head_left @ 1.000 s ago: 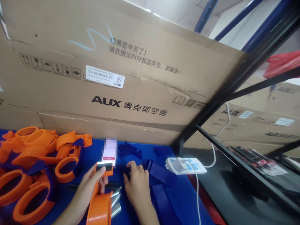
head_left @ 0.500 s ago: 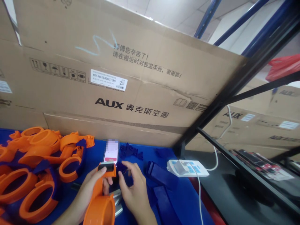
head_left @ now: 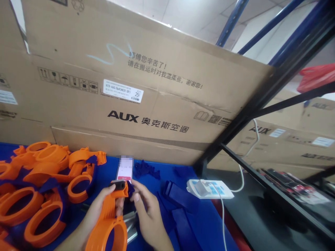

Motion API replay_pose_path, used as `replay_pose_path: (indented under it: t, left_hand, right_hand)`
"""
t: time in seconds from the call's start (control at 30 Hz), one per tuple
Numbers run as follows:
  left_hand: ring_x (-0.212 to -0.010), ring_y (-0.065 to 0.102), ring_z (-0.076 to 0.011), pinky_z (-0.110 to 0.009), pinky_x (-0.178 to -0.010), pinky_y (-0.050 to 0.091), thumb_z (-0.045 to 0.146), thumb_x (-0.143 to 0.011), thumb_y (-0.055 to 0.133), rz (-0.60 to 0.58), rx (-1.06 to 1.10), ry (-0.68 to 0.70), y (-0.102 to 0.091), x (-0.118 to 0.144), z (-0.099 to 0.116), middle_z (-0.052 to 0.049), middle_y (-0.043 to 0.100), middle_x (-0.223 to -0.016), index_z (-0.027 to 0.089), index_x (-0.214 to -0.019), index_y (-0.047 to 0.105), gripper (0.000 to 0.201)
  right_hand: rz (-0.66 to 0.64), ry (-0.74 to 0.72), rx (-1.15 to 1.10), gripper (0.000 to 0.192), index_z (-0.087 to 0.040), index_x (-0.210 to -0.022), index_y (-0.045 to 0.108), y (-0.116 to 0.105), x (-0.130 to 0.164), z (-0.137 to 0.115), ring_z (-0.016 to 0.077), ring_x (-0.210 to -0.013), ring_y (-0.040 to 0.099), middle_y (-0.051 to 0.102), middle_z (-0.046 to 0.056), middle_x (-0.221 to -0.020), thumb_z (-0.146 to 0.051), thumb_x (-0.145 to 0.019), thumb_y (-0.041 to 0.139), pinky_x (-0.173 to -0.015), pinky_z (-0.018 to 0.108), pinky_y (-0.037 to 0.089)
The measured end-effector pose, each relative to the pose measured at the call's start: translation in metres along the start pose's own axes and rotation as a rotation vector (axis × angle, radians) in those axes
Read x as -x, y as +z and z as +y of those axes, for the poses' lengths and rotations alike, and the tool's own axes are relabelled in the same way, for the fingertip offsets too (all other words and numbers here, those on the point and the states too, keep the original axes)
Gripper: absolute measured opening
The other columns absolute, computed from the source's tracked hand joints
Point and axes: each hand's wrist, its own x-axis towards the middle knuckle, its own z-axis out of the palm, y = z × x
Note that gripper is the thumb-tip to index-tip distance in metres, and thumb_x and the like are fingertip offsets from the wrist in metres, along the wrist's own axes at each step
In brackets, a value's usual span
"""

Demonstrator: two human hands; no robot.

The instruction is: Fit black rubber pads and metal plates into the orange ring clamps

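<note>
- Firstly, as largest support, a blue table top (head_left: 206, 219).
- At left, a pile of similar orange parts (head_left: 39, 170), rather tangled, so best to lift one by one.
- Above the table top, between both hands, an orange frame (head_left: 107, 219), ring end nearer to the camera; by its look, light and hard plastic, stiff, perhaps slightly slippery on the smooth ring. Best to hold at the flat neck.
- Around this neck, left hand (head_left: 96, 205) gripping, thumb on top, fingers curled behind.
- Beside the far end, right hand (head_left: 150, 216), thumb and index finger seemingly closed on a small blue piece (head_left: 130, 191).
- Across the far end, a black roller (head_left: 120, 185); likely to turn under pressure, therefore poor as handle.
- Finally, again the small blue piece: partly hidden, impossible to tell if already touching the frame; probably light, stiff, easily dropped, so better to pinch by edges.
</note>
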Motion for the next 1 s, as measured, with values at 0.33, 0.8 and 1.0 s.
replay_pose_path:
  t: [0.33,0.8,1.0]
  left_hand:
    - [-0.044,0.054,-0.0161,-0.025,-0.048,0.041,0.057,-0.088,0.06,-0.046,0.001,0.009,-0.003,0.005,-0.003,-0.007,0.062,-0.049,0.014,-0.065,0.073,0.05]
    - [-0.049,0.058,-0.0155,-0.026,-0.051,0.048,0.049,-0.087,0.072,0.128,-0.157,0.209,-0.003,-0.004,-0.009,-0.002,0.066,-0.059,0.017,-0.072,0.068,0.036]
    - [-0.05,0.058,-0.0147,-0.026,-0.053,0.049,0.049,-0.087,0.072,0.118,-0.167,0.209,-0.001,-0.002,-0.007,-0.002,0.067,-0.063,0.017,-0.073,0.067,0.035]
  right_hand:
    - [-0.144,0.214,-0.498,0.039,-0.027,-0.127,0.061,0.0,-0.008,0.0,0.0186,-0.074,0.07,0.074,0.005,-0.099,-0.051,-0.097,0.066,-0.068,0.031,0.057]
    - [0.076,-0.111,0.001,0.03,-0.025,-0.124,0.062,0.002,-0.002,0.005,0.024,-0.109,0.07,0.069,0.011,-0.128,-0.022,-0.094,0.067,-0.097,0.039,0.058]
    - [0.062,-0.181,0.1,0.036,-0.026,-0.127,0.06,-0.002,-0.002,0.002,0.0261,-0.118,0.069,0.07,0.011,-0.13,-0.016,-0.093,0.067,-0.099,0.041,0.057]
